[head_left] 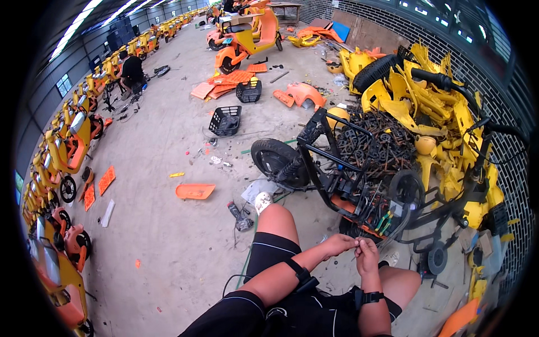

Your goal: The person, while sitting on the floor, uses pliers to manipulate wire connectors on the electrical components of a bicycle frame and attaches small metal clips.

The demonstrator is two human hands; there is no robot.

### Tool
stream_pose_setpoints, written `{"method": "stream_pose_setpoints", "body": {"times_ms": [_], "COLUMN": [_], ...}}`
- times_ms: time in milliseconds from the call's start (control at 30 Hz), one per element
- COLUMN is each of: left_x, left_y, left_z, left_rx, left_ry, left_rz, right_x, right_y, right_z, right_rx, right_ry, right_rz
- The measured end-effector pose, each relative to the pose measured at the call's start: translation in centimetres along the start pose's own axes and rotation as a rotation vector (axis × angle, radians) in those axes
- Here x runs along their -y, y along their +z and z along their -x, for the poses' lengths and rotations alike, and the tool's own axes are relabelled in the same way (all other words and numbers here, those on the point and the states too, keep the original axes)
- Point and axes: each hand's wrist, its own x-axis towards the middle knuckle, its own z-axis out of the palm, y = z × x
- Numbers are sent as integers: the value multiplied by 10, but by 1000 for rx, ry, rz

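Observation:
My left hand and my right hand meet in front of me, above my lap. Both have their fingertips pinched together. Whatever lies between them is too small to make out. Just beyond stands a stripped black scooter frame with its rear wheel to the left. Green-handled pliers rest on the frame's open middle among cables, close to my right hand. A cordless drill lies on the floor by my left foot.
Yellow body panels are heaped against the brick wall, beside a pile of dark metal parts. Black baskets and an orange panel lie on the floor. Scooters line the left side; another person crouches near them.

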Motion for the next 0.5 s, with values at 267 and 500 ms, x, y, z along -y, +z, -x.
{"method": "stream_pose_setpoints", "body": {"times_ms": [267,500], "left_x": [6,3], "left_y": [4,7], "left_z": [-1,17], "left_rx": [-24,-9], "left_ry": [-51,-36], "left_rz": [162,239], "right_x": [1,9], "right_y": [9,18], "right_z": [2,14], "right_rx": [-63,-66], "right_ry": [-30,-29], "right_rz": [216,213]}}
